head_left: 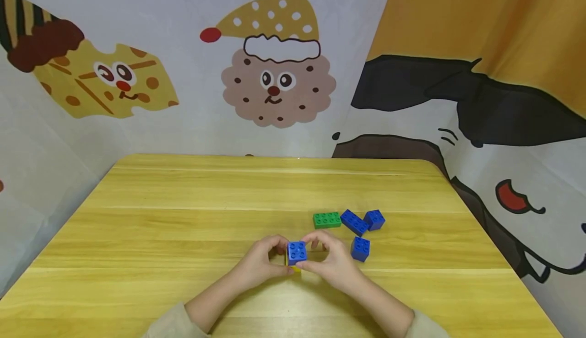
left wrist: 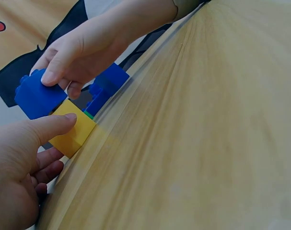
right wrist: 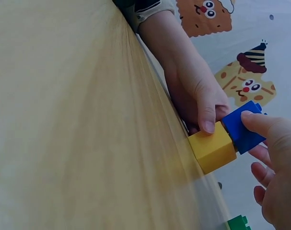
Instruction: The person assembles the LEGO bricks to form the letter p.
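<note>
My left hand [head_left: 262,261] grips a yellow toy brick [left wrist: 74,130] between thumb and fingers, low on the tabletop. In my right hand [head_left: 333,262], thumb and fingers pinch a square blue toy brick [head_left: 297,252] with studs on its upper face. That blue brick sits on top of the yellow one, slightly askew in the left wrist view. From the right wrist view the blue brick [right wrist: 243,127] and yellow brick [right wrist: 212,147] touch; whether they are fully pressed together I cannot tell. From above, the blue brick hides most of the yellow one.
Right of my hands lies a square blue brick [head_left: 360,249]. Farther back are a green brick [head_left: 327,220], a long blue brick [head_left: 354,222] and another square blue brick [head_left: 375,219]. The wooden table [head_left: 183,216] ends at a cartoon-printed cloth backdrop [head_left: 192,139].
</note>
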The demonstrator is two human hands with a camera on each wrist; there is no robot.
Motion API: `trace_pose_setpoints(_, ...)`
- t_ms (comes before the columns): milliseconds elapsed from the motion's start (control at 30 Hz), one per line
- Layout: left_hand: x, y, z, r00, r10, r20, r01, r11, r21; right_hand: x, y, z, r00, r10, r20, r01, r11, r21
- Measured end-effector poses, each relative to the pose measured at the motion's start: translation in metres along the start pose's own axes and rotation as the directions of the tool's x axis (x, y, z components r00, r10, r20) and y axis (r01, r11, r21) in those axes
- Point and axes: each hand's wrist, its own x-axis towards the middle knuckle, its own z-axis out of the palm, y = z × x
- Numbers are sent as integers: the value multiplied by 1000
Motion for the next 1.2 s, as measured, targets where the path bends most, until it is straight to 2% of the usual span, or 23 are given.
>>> trace_pose_setpoints(467,0,1,1,1000,-3,-4,3,1000,12,5,-3,-3,996,50,71,-48,999,-26)
trace_pose_setpoints(633,1,-2,2,1000,6,-12,-6,1000,3,8,-4,-3,995,47,87,-43,998,-41)
trace_pose_setpoints(967,2,0,-1,999,17,-28,-17,1000,-12,13,-5,-5,990,72,124,-72,997,-5)
trace_pose_setpoints(1200,1,2,-1,999,16,-29,-16,1000,-14,15,-5,-7,986,85,146,-84,996,-16)
